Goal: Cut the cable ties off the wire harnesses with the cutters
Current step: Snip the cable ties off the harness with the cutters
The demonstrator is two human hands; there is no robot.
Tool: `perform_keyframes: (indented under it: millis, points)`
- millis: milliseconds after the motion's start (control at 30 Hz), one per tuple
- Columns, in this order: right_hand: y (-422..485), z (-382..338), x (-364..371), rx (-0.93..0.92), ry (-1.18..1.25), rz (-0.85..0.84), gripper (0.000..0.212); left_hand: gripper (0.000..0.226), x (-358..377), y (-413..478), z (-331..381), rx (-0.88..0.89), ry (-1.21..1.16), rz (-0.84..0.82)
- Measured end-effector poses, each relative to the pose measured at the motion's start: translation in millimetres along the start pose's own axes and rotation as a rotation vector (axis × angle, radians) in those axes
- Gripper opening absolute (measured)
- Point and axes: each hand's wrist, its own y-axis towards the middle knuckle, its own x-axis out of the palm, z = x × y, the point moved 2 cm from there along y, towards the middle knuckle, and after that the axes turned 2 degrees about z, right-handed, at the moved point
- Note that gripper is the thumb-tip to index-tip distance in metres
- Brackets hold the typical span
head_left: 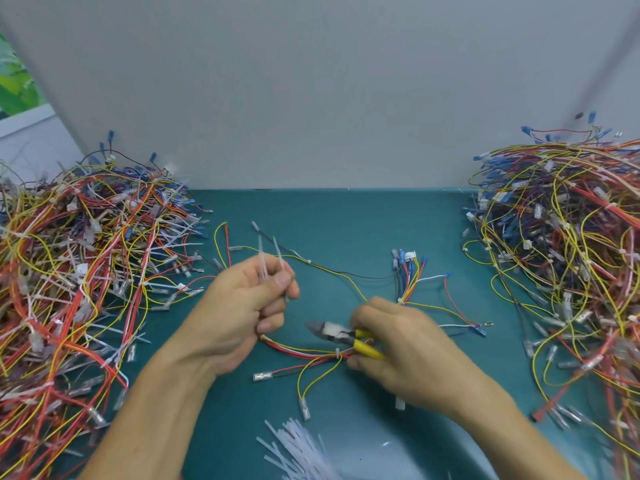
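Observation:
A wire harness of red, yellow, white and black wires lies spread on the green table between my hands. My left hand pinches a couple of translucent white cable ties that stick up above its fingers. My right hand grips the yellow handles of the cutters, jaws pointing left, just above the harness branch. A white cable tie still wraps that red and yellow branch below the cutters. Another tie binds the bundle near the blue connectors.
A large tangled pile of harnesses fills the left side of the green table, and another pile fills the right. Loose white cable ties lie heaped at the near edge. A grey wall closes the back.

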Motion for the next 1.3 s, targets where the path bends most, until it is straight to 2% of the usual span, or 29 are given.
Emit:
perform_keyframes:
  millis: [133, 233, 333, 400, 533, 733, 900, 1000, 1100, 1300]
  points:
    - [1.5, -8.4, 21.7, -0.028, -0.042, -0.034, 0.028, 0.016, -15.8, 2.1, 13.0, 0.005, -0.069, 0.039]
    - [1.7, -3.3, 19.0, -0.03, -0.074, -0.048, 0.018, 0.024, -30.0, 7.6, 9.3, -0.015, -0.017, 0.135]
    - [-1.1, 14.5, 4.7, 0.007, -0.121, -0.175, 0.012, 0.012, -38.9, 11.5, 3.8, -0.002, 0.076, 0.146]
    - [-5.5, 28.9, -8.3, 0.076, -0.17, -0.27, 0.015, 0.008, -41.7, 12.0, -0.2, 0.06, 0.282, 0.129]
    - [-12.1, 47.6, -27.2, 0.171, -0.259, -0.323, 0.021, 0.02, -31.6, 9.9, -11.5, 0.142, 0.814, -0.049]
    - [-16.0, 46.2, -42.8, 0.138, -0.187, -0.261, 0.022, 0.02, 2.8, 3.3, -31.4, 0.162, 1.072, -0.333]
    - [-16.0, 35.5, -39.5, 0.156, -0.199, -0.286, 0.017, 0.021, 20.7, 0.0, -45.0, 0.133, 1.161, -0.446]
    - [-15.3, 31.7, -35.2, 0.171, -0.2, -0.325, 0.019, 0.002, 19.4, 3.4, -45.2, 0.128, 1.063, -0.424]
    - [-13.5, 27.9, -29.4, 0.176, -0.197, -0.336, 0.029, 0.009, 16.0, 4.8, -43.7, 0.054, 0.943, -0.396]
    - [-12.9, 21.3, -20.9, 0.162, -0.249, -0.334, 0.036, 0.01, 15.4, 9.1, -42.9, 0.06, 0.965, -0.375]
